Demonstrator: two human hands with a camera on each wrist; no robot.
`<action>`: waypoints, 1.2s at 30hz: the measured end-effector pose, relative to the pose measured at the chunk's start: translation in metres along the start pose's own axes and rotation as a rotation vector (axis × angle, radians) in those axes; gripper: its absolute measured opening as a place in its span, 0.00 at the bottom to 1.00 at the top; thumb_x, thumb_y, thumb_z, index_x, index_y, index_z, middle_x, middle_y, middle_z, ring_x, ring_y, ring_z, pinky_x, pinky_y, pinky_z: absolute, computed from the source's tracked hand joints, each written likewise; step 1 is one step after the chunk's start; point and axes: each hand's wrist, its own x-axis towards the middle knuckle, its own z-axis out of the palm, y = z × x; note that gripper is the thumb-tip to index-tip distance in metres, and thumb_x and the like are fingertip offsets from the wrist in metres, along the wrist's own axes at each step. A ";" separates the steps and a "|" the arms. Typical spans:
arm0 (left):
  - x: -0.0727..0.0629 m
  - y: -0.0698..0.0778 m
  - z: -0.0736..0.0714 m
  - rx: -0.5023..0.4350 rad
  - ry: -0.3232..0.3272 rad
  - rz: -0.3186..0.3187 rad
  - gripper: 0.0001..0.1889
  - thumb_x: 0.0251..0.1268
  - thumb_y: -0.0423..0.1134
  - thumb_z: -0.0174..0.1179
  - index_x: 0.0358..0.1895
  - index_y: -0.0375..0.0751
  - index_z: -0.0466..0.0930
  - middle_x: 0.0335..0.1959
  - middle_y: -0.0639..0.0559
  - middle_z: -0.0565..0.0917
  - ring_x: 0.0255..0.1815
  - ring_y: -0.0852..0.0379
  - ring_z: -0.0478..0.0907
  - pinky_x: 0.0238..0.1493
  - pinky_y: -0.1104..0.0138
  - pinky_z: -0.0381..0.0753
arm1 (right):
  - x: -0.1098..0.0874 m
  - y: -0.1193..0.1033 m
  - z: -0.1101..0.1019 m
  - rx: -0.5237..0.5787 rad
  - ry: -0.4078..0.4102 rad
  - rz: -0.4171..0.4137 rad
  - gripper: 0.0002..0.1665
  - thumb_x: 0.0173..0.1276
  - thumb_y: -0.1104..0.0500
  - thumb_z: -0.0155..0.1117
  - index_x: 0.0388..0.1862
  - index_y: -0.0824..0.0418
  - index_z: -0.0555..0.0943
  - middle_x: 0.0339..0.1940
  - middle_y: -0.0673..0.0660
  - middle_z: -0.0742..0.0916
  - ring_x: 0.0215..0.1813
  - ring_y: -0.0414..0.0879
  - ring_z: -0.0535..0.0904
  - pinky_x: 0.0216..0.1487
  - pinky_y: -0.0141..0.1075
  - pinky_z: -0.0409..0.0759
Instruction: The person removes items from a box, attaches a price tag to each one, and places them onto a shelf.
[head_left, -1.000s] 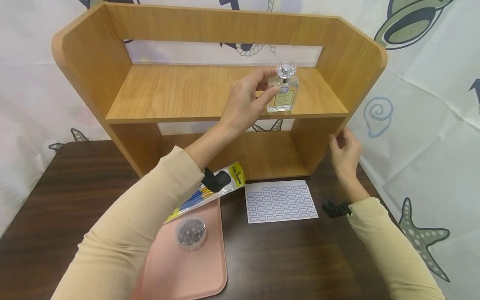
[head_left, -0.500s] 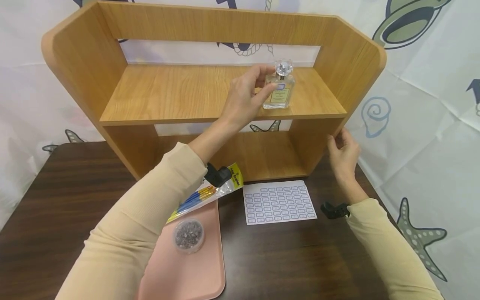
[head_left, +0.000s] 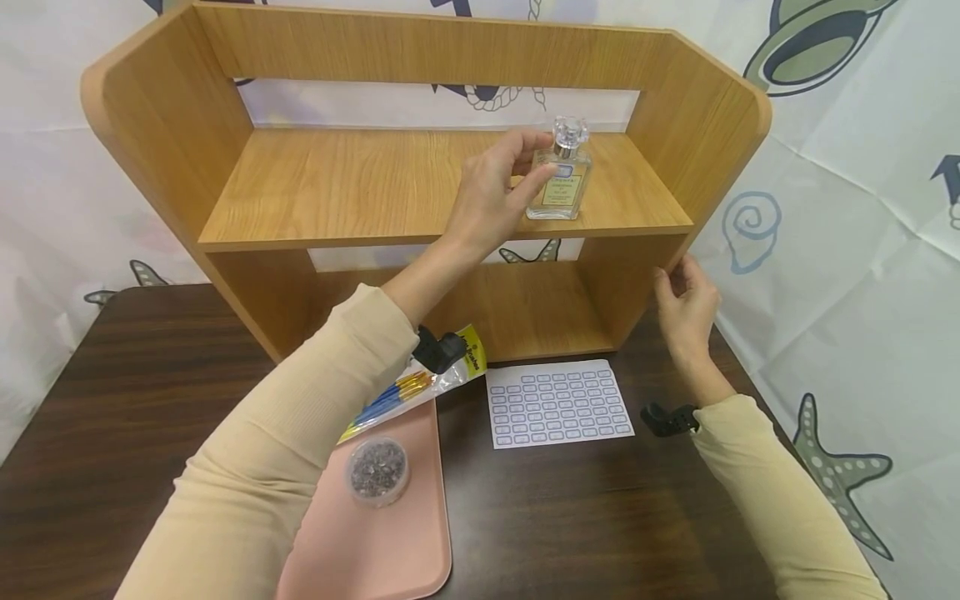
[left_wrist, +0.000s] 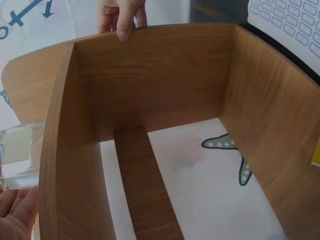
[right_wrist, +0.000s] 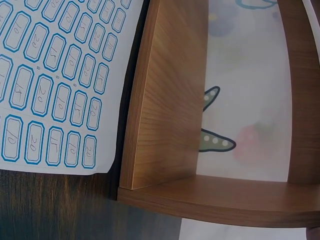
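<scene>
My left hand [head_left: 491,187] pinches a clear glass perfume bottle [head_left: 577,198] between thumb and fingers. The bottle is upright by the front edge of the upper board of a wooden shelf [head_left: 360,183], right of its middle. It has a faceted clear stopper, a pale yellow label and a small blue-bordered sticker. Its label and base also show at the left of the left wrist view. At the shelf's right side, my right hand [head_left: 688,312] grips the side panel's edge, the thumb [left_wrist: 124,35] lying over it in the left wrist view.
In front of the shelf lies a sheet of blue-bordered stickers [head_left: 558,408], with handwritten numbers. To its left, a pack of artist brushes [head_left: 401,396] overlaps a pink tray [head_left: 375,558] holding a round tub [head_left: 377,472] of small grey bits. A patterned cloth [head_left: 847,250] hangs behind.
The head view has shifted slightly since the earliest frame. The bottle shifts very slightly with my left hand, and my right hand keeps its grip on the side panel.
</scene>
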 end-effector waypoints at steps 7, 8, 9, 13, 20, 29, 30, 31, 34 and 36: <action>0.000 0.000 -0.001 0.012 -0.006 0.003 0.16 0.67 0.35 0.55 0.56 0.33 0.72 0.57 0.45 0.78 0.54 0.56 0.79 0.52 0.74 0.75 | 0.001 -0.001 0.000 0.003 0.002 0.005 0.11 0.64 0.68 0.58 0.44 0.69 0.81 0.40 0.64 0.87 0.32 0.22 0.74 0.35 0.17 0.71; 0.000 0.000 0.000 0.011 -0.006 0.002 0.16 0.67 0.35 0.55 0.56 0.33 0.72 0.58 0.45 0.78 0.54 0.56 0.78 0.52 0.74 0.75 | 0.001 -0.001 0.000 0.000 0.003 0.007 0.11 0.64 0.68 0.58 0.44 0.69 0.81 0.40 0.64 0.87 0.32 0.22 0.74 0.35 0.17 0.71; -0.001 -0.001 0.000 0.010 -0.006 0.001 0.16 0.67 0.35 0.55 0.56 0.33 0.72 0.58 0.45 0.78 0.54 0.56 0.78 0.52 0.74 0.75 | 0.001 -0.001 0.000 -0.005 0.004 0.008 0.11 0.64 0.67 0.58 0.44 0.69 0.81 0.40 0.64 0.87 0.32 0.22 0.73 0.35 0.17 0.71; -0.001 -0.001 0.000 0.005 -0.002 -0.005 0.17 0.68 0.35 0.54 0.57 0.34 0.71 0.58 0.45 0.78 0.56 0.56 0.78 0.53 0.75 0.75 | 0.001 -0.002 0.001 -0.014 0.003 0.015 0.11 0.64 0.67 0.58 0.45 0.69 0.81 0.40 0.63 0.87 0.31 0.22 0.73 0.34 0.17 0.71; -0.002 0.000 0.000 0.005 0.013 0.001 0.18 0.68 0.35 0.55 0.58 0.33 0.70 0.59 0.44 0.77 0.58 0.55 0.77 0.54 0.73 0.75 | 0.000 -0.003 0.001 0.000 0.002 0.023 0.11 0.64 0.67 0.58 0.44 0.69 0.81 0.40 0.64 0.87 0.31 0.22 0.74 0.34 0.17 0.71; -0.003 0.001 -0.001 0.006 0.015 0.004 0.19 0.68 0.35 0.55 0.59 0.33 0.69 0.60 0.43 0.76 0.59 0.54 0.76 0.56 0.74 0.73 | -0.001 -0.003 0.000 -0.018 0.003 0.020 0.11 0.64 0.67 0.58 0.43 0.69 0.81 0.39 0.63 0.87 0.31 0.22 0.73 0.33 0.17 0.70; -0.003 0.001 -0.001 0.005 0.017 0.005 0.19 0.68 0.35 0.55 0.59 0.33 0.69 0.61 0.43 0.76 0.59 0.54 0.75 0.56 0.74 0.73 | -0.001 -0.003 0.000 -0.020 0.003 0.018 0.11 0.64 0.67 0.58 0.43 0.69 0.81 0.39 0.63 0.87 0.31 0.22 0.73 0.33 0.17 0.70; -0.003 0.001 -0.001 0.004 0.018 0.005 0.19 0.67 0.35 0.55 0.59 0.33 0.68 0.61 0.43 0.75 0.60 0.55 0.75 0.57 0.75 0.72 | -0.001 -0.002 0.000 -0.022 0.004 0.017 0.10 0.64 0.67 0.58 0.43 0.69 0.81 0.39 0.63 0.87 0.30 0.22 0.73 0.33 0.17 0.70; -0.005 0.001 -0.003 -0.001 0.023 0.005 0.20 0.67 0.35 0.55 0.60 0.33 0.67 0.63 0.44 0.74 0.61 0.54 0.74 0.58 0.76 0.70 | 0.000 -0.001 0.000 -0.025 0.003 0.016 0.10 0.64 0.67 0.58 0.43 0.70 0.80 0.39 0.64 0.87 0.29 0.22 0.72 0.33 0.17 0.69; -0.007 0.002 -0.005 -0.011 0.026 -0.006 0.21 0.67 0.36 0.55 0.61 0.34 0.66 0.64 0.44 0.73 0.62 0.54 0.73 0.58 0.75 0.71 | 0.000 -0.001 0.000 -0.027 0.005 0.017 0.11 0.64 0.67 0.58 0.43 0.70 0.80 0.39 0.64 0.87 0.29 0.22 0.72 0.32 0.17 0.69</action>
